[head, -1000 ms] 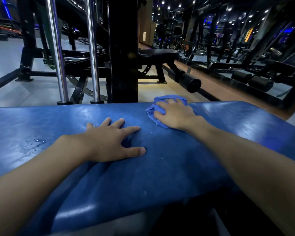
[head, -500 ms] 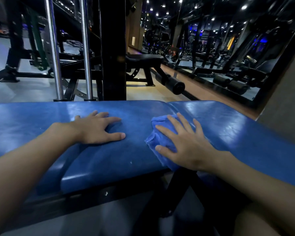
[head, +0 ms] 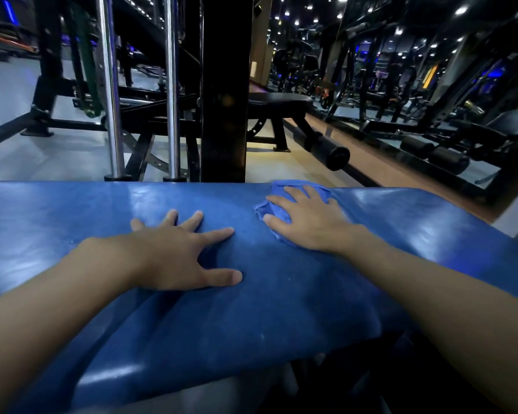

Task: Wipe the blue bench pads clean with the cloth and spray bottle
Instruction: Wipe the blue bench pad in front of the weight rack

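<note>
Bench (head: pixel 281 309) fills the lower half of my feed, its blue padding shiny under the gym lights. I count at least two pads, meeting at a seam that runs under my right hand. Behind it stand one black post (head: pixel 225 85) and two chrome rods (head: pixel 111 85).

Both hands are down on the padding. The left hand (head: pixel 174 252) lies flat with its fingers spread, gripping nothing, and it has stayed planted there as a brace. The right hand (head: pixel 305 222) presses the one cloth (head: pixel 271 211) under straight fingers rather than clutching it.

What changed is the cloth's place. Half a second ago it sat at the near edge of the padding. Now it is up against the far edge, just beside the seam, where it also was a second ago. I read that as a back-and-forth stroke across the width, so this strip is being wiped.

A few pale specks remain on the near part of the padding. The stretch left of my bracing hand and the pad to the right look still to be done. I see no spray bottle anywhere in the feed.
</note>
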Motion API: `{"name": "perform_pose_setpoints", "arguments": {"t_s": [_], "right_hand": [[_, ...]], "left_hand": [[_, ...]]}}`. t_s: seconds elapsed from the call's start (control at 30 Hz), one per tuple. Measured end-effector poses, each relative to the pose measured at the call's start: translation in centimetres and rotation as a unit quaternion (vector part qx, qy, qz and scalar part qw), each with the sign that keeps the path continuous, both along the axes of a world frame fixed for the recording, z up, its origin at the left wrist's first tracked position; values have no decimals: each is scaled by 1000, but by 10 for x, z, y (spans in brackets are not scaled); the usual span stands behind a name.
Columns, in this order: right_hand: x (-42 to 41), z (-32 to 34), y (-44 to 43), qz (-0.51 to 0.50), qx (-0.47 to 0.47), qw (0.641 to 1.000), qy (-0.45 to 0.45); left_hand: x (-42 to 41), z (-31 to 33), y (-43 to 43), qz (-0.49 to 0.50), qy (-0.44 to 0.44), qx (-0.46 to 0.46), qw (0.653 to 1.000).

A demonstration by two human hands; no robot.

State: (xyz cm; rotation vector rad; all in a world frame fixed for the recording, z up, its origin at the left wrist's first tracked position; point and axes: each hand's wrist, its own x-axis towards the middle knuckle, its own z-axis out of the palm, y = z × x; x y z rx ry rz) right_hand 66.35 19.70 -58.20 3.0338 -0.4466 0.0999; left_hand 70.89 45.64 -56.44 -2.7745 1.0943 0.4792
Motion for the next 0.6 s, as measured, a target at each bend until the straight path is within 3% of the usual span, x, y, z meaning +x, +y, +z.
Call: {"name": "perform_pose_setpoints", "arguments": {"t_s": [0.27,0.6], "right_hand": [[77,9,-11,-19,9,1000,2],[-12,3,14,6,18,1000,-1]], "left_hand": [[1,-4,1,-10,-16,4,1000],[-4,0,2,-1,-5,-21,1000]]}}
